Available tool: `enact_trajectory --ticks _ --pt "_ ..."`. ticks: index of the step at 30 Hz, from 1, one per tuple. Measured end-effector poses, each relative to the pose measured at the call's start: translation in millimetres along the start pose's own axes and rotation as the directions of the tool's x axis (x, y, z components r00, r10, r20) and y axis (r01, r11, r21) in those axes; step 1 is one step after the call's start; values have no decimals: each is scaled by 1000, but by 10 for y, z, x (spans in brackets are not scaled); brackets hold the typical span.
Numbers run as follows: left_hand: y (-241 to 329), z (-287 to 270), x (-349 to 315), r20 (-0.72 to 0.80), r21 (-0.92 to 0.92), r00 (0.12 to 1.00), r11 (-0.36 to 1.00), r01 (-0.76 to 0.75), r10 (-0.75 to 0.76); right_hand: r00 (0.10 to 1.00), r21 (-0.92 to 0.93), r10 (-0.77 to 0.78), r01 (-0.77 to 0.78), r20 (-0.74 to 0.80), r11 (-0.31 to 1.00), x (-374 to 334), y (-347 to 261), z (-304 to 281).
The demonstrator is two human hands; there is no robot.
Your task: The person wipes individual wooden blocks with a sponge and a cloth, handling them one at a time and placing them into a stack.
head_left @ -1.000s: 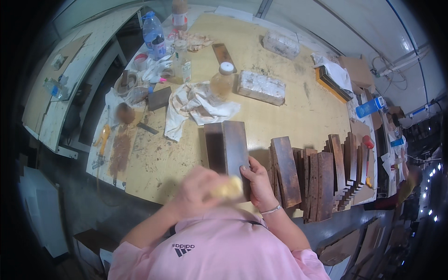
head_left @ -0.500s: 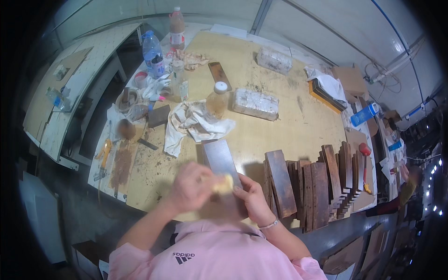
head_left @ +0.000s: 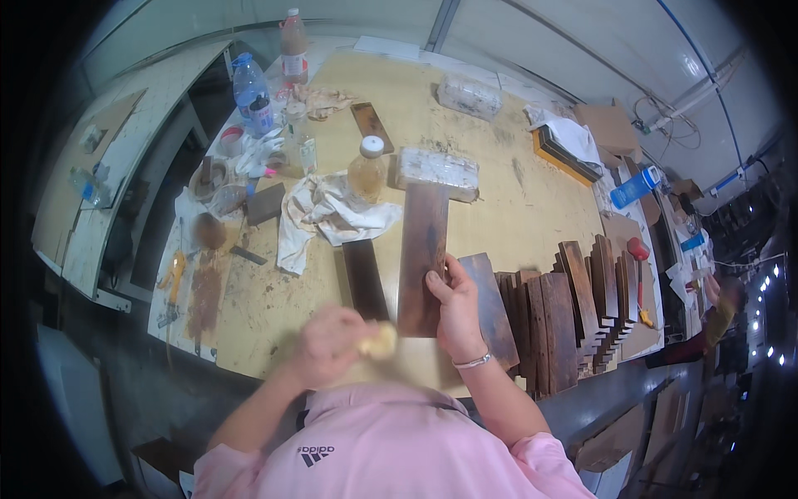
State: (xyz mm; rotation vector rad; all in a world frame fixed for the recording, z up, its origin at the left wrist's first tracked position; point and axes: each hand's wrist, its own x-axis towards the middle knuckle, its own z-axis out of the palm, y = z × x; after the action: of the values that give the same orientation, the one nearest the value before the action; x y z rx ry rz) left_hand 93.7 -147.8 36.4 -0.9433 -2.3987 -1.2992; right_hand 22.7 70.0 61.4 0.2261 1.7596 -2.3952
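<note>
My left hand (head_left: 331,343) is closed around a small pale-yellow pad (head_left: 379,341); motion blurs it, and I cannot tell sponge from folded cloth. In my right hand (head_left: 453,303) is a dark brown wooden board (head_left: 422,249), gripped by its right edge, thumb on the face and fingers behind. This board is raised, its far end overlapping the view of a wrapped white block (head_left: 438,170). To its left, a second dark board (head_left: 363,279) lies on the table. Just right of my right hand, another board (head_left: 488,308) leans against a row of upright boards (head_left: 544,333).
A crumpled white cloth (head_left: 328,218) and a white-capped bottle (head_left: 366,170) stand beyond the boards. Bottles (head_left: 252,96) and gloves (head_left: 259,152) crowd the far left. A yellow-handled tool (head_left: 174,270) lies at the left edge, a red-headed tool (head_left: 638,258) at the right.
My right hand has lifted and tilted the board, so its brown face shows instead of a pale sheen. My left hand with the pad has moved off the board, to the left.
</note>
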Motion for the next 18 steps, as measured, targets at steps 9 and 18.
enact_trajectory --ticks 9,18 --pt "323 39 413 -271 -181 950 978 107 -154 825 498 413 -563 385 660 -3 262 50" --pt "-81 8 571 -401 -18 881 963 268 -253 541 377 420 -828 728 415 -262 440 33"
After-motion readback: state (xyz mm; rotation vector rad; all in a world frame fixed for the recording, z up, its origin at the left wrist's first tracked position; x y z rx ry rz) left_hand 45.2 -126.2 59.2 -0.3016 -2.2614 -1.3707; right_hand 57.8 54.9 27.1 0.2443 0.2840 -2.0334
